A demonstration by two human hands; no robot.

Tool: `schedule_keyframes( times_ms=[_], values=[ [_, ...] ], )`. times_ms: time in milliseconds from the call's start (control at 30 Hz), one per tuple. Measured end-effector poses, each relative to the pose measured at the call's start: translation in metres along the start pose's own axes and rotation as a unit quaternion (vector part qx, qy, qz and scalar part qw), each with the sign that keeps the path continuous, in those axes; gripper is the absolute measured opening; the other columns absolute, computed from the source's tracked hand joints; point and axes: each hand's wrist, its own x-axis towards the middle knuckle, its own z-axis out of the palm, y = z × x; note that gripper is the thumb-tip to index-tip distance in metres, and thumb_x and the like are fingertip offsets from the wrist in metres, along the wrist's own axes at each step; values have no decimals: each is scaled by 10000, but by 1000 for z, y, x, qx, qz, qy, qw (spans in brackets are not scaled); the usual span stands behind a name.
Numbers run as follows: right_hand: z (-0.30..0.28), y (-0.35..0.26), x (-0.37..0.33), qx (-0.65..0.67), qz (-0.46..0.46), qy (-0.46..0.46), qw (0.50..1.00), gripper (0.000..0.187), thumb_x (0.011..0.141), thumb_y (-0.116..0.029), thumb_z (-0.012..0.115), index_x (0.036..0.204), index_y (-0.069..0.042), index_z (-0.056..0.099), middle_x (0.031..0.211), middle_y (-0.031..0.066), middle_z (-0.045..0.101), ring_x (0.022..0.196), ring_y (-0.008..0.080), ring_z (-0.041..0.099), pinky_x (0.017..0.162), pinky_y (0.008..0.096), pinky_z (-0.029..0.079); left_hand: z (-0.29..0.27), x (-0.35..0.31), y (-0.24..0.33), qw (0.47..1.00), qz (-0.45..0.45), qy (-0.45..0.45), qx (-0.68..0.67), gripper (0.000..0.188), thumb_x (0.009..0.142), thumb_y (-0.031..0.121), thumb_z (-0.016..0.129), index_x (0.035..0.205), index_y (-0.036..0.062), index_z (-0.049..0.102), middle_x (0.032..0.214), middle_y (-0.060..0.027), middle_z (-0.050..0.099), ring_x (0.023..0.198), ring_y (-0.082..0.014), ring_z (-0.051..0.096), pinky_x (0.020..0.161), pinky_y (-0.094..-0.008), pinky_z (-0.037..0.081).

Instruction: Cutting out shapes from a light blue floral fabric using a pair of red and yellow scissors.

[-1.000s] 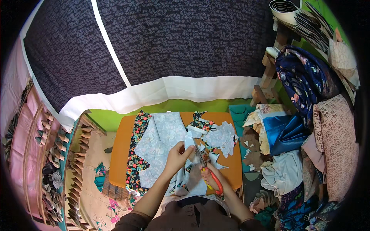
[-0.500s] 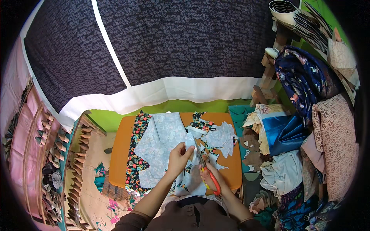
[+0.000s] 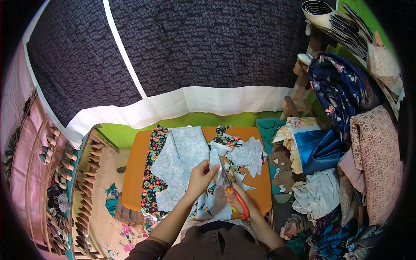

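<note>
My left hand pinches a small pale fabric piece between thumb and fingers. In my right hand are scissors with red-orange handles, their blades against the right edge of that piece. Under both hands lies a pale-backed fabric, its left edge folded to show a black floral print. More cut fabric pieces lie to the right of the blades. All this rests on an orange-brown table. My right fingertips are partly hidden behind the handles and cloth.
Heaped fabrics, among them a shiny blue cloth and a white cloth, crowd the right side. Racks of shoe forms stand at the left. Scraps litter the floor. A dark patterned curtain hangs beyond the table.
The pale piece and my left fingers have shifted very slightly. The scissors stay at the piece's edge, their blades looking a little closer together.
</note>
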Motion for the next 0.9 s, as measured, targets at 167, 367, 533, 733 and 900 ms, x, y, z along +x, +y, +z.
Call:
schedule_keyframes(
  times_ms=[167,367,533,733,900],
  values=[
    [6,-12,0,52,55,-24,997,531,779,-581,436,986,-93,399,675,-48,336,549,24,321,463,146,270,-2,0,0,1000,6,-4,-15,175,832,142,552,862,-30,551,673,-4,560,585,-39,485,512,-189,380],
    [9,-10,-1,100,21,-11,995,430,839,-455,456,978,-48,448,662,-33,400,572,47,385,503,184,340,-5,1,-8,999,13,-8,48,201,815,140,578,670,42,479,582,59,429,534,-10,365,461,-189,291],
    [5,-17,2,110,103,-36,988,506,788,-583,415,950,-104,410,655,-48,322,525,25,303,451,141,260,-7,0,-7,997,35,3,69,273,806,191,588,638,25,452,519,38,394,487,-30,327,426,-212,264],
    [10,-23,-2,22,37,-8,999,503,795,-578,409,944,-99,419,654,-44,356,528,29,320,453,151,270,-4,-5,10,997,21,10,74,215,815,160,579,665,44,479,577,57,424,529,-17,365,456,-190,289],
    [1,1,-1,-45,26,5,999,375,862,-376,457,991,-25,475,734,18,518,682,99,500,613,229,418,-4,2,-7,998,15,54,19,190,821,180,568,733,13,548,582,39,472,532,-23,392,462,-186,306]
  ],
)
